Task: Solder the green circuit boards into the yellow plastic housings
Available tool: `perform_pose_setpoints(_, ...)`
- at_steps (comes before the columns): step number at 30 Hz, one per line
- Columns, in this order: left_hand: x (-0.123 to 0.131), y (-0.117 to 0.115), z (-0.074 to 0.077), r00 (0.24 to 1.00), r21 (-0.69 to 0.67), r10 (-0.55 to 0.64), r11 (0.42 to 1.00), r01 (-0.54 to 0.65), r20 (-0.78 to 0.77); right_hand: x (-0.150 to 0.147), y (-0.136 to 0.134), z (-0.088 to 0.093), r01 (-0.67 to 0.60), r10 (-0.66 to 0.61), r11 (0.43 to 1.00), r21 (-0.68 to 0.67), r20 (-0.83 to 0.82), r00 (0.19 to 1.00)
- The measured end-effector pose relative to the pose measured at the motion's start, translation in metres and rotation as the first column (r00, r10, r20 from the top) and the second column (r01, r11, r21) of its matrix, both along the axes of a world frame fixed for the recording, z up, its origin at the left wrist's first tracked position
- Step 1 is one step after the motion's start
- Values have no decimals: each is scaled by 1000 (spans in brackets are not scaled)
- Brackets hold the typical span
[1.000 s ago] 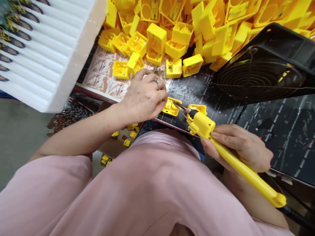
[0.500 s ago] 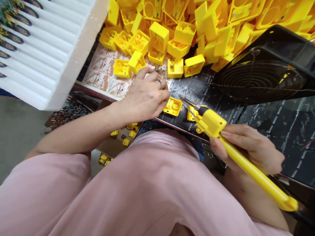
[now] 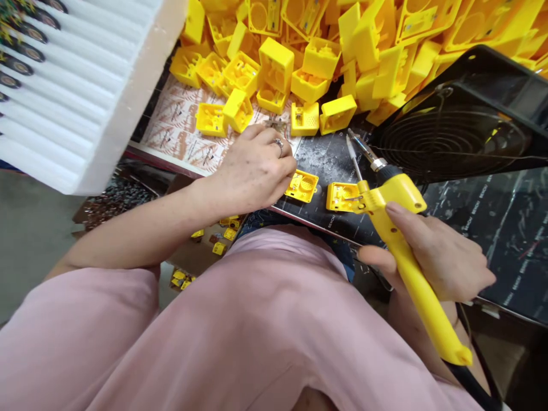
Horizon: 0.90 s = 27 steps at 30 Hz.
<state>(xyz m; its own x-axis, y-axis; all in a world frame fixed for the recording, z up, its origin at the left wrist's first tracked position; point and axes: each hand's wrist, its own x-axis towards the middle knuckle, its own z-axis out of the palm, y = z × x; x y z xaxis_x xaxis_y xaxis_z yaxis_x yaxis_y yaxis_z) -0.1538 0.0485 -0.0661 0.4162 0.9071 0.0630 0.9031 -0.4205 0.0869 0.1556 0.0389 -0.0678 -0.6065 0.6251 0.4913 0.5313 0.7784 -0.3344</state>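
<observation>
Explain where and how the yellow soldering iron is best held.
Probably by its long, smooth handle, behind the blocky head, coming from the right: the metal tip points forward and the cable leaves the rear, so wrapped fingers should clear both.

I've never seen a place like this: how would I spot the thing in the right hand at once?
Start at the big black fan on the right. Just below it in the picture, the right hand grips a yellow soldering tool. Its long handle, slim metal tip and black cable set it apart from the boxy yellow cases nearby.
</observation>
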Motion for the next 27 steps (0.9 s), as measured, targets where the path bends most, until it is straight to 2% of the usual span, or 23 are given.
perform_pose_setpoints(3,2,-1,-4,1000,1,2,1000,-2,13,-11,5,8,-27,28,990,137,-10,1000)
perform_pose_setpoints(5,-2,-2,-1,1000,-9,-1,1000,2,26,-13,8,9,-17,19,993,115,-13,1000)
perform_pose_setpoints(7,-13,0,7,999,-5,18,1000,-18,46,-13,11,9,-46,45,993,107,9,999)
perform_pose_setpoints(9,-29,5,19,993,46,97,994,-100,65,-12,16,8,-86,78,988,125,70,994)
perform_pose_setpoints(12,-49,22,32,983,97,179,979,-182,39,-9,27,4,-129,103,981,147,173,979)
perform_pose_setpoints(14,-53,38,30,991,42,129,991,-128,-31,-9,37,0,-168,138,975,147,197,971)
perform_pose_setpoints(16,-49,53,20,989,-11,62,998,-64,-132,-11,44,-6,-226,198,966,127,201,959)
perform_pose_setpoints(18,-43,63,10,977,-7,20,1000,-22,-213,-13,47,-13,-253,233,964,84,195,953)
perform_pose_setpoints(20,-39,65,7,968,27,2,1000,4,-249,-15,45,-19,-233,216,970,74,185,959)
perform_pose_setpoints(22,-41,60,16,969,59,17,998,-3,-245,-19,40,-25,-163,146,981,106,155,977)
perform_pose_setpoints(24,-46,53,34,978,69,51,997,-37,-205,-29,34,-31,-97,81,985,144,114,990)
perform_pose_setpoints(26,-51,47,54,994,12,30,1000,-29,-102,-44,30,-37,-71,59,984,164,81,995)
perform_pose_setpoints(27,-54,46,62,999,-53,-18,998,16,-44,-52,29,-39,-74,64,983,166,68,996)
